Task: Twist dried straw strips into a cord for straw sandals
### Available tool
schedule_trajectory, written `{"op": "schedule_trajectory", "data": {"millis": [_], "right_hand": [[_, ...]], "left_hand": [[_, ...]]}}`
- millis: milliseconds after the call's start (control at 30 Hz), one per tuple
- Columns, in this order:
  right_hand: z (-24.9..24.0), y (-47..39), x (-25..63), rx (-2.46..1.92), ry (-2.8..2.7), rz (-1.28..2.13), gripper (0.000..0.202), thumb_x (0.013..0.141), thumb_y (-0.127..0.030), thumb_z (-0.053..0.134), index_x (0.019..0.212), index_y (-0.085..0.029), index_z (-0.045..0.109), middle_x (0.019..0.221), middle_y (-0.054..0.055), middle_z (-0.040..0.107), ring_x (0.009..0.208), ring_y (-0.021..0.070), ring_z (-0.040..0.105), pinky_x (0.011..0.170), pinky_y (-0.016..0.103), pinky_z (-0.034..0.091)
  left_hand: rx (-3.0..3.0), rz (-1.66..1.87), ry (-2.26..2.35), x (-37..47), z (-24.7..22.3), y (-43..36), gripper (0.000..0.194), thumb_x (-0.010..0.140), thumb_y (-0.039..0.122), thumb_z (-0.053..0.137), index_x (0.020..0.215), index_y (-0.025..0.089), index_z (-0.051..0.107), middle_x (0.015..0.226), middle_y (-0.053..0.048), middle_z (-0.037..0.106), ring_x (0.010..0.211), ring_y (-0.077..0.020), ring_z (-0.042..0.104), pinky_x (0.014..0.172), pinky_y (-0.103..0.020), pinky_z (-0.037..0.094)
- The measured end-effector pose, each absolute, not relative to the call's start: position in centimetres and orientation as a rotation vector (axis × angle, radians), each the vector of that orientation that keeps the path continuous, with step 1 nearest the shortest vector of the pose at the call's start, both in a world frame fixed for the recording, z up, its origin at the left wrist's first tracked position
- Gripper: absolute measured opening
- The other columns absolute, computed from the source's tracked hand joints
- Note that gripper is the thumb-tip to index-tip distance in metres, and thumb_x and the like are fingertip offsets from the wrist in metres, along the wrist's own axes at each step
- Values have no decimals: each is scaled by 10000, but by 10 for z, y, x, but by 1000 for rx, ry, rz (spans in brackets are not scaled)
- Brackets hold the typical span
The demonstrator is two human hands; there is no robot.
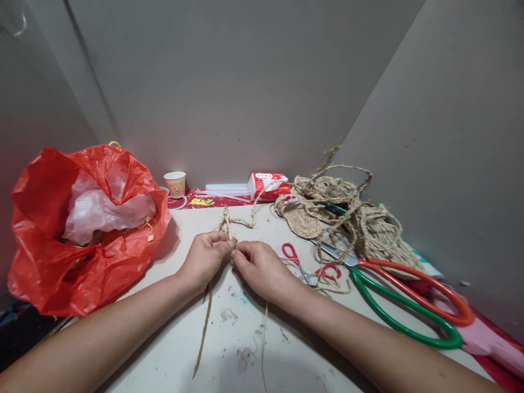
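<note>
Over the middle of the table, a braided straw cord (246, 223) runs down to my fingertips, its near end pinched between them. My left hand (204, 257) is closed on the cord, thumb against forefinger. Close beside it, my right hand (262, 267) is also closed in a pinch; the fingers hide what lies in them, probably strands of the same cord. A flat brown strand (203, 333) hangs below my left hand. Under my right hand a thin pale strand (264, 344) trails toward the table's near edge.
At left stands a red plastic bag (118, 278) with white plastic inside. Along the back are a paper cup (175, 185) and a tissue pack (268, 185). To the right lie small red-handled scissors (305, 273), large shears (409, 303) and a heap of braided straw rope (385, 234).
</note>
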State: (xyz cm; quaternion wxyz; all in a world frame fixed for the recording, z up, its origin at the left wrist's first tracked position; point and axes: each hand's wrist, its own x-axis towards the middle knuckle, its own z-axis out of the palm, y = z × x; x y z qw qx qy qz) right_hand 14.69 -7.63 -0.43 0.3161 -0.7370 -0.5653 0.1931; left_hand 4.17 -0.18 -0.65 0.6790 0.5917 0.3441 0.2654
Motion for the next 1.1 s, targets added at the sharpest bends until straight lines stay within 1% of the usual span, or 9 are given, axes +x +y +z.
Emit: {"op": "schedule_trajectory", "data": {"millis": [133, 233, 300, 433, 533, 667, 767, 867, 1100], "right_hand": [[11, -92, 135, -2019, -1799, 485, 237, 858, -217, 383, 746, -176, 589, 787, 98, 671, 678, 188, 565, 601, 275, 338], [31, -111, 126, -1947, -2098, 690, 229, 846, -276, 442, 696, -186, 591, 706, 85, 650, 617, 183, 534, 545, 281, 305], [47, -119, 128, -1774, -2158, 915, 236, 805, -332, 524, 615, -196, 556, 613, 35, 596, 546, 150, 476, 496, 263, 284], [61, -109, 156, -1727, -1570, 844, 329, 825, -329, 475, 526, -192, 461, 479, -22, 454, 447, 105, 396, 448, 232, 305], [45, -87, 179, -1708, -1214, 505, 242, 836, -336, 461, 669, -179, 538, 591, 4, 535, 552, 132, 486, 531, 244, 383], [9, -70, 179, -1567, -1285, 857, 219, 839, -347, 485, 747, -160, 550, 749, 35, 597, 653, 133, 529, 591, 237, 424], [-3, -69, 170, -1464, -1199, 1185, 290, 879, -411, 418, 741, -171, 503, 616, -17, 533, 432, 70, 388, 395, 186, 316], [-2, -71, 169, -1456, -1040, 1395, 304, 882, -422, 425, 713, -177, 489, 486, -87, 354, 353, 47, 194, 310, 168, 137], [0, -69, 185, -1421, -1054, 1628, 379, 818, -499, 528, 627, -178, 464, 438, -100, 314, 339, 35, 161, 295, 163, 112]], "left_hand": [[1300, 624, 773, 41, -4, 1, 245, 664, 337, 696, 628, 138, 558, 454, 59, 492, 377, -30, 313, 416, -190, 221], [1278, 573, 768, 40, -2, 7, 235, 670, 331, 694, 647, 128, 577, 509, 17, 571, 383, -41, 371, 410, -194, 239], [1280, 501, 746, 39, -2, 11, 241, 675, 338, 696, 648, 126, 585, 447, 34, 520, 346, -35, 319, 381, -199, 186], [1286, 410, 676, 37, -2, 14, 248, 660, 343, 718, 642, 134, 585, 389, 64, 435, 323, -30, 256, 363, -215, 116], [1296, 366, 669, 37, -3, 14, 251, 689, 356, 700, 652, 136, 585, 381, 75, 391, 325, -27, 229, 363, -219, 104], [1292, 393, 609, 38, -6, 13, 220, 693, 308, 687, 656, 119, 581, 433, 53, 446, 354, -21, 262, 381, -208, 127], [1256, 423, 579, 39, -8, 11, 200, 680, 281, 683, 723, 129, 560, 537, 9, 567, 386, -36, 370, 392, -191, 171], [1260, 459, 592, 40, -8, 7, 207, 700, 257, 660, 812, 155, 519, 562, 19, 597, 364, -30, 342, 382, -178, 171], [1307, 479, 590, 40, -6, 3, 164, 730, 198, 625, 764, 159, 469, 524, 49, 576, 374, -15, 352, 408, -145, 221]]}}
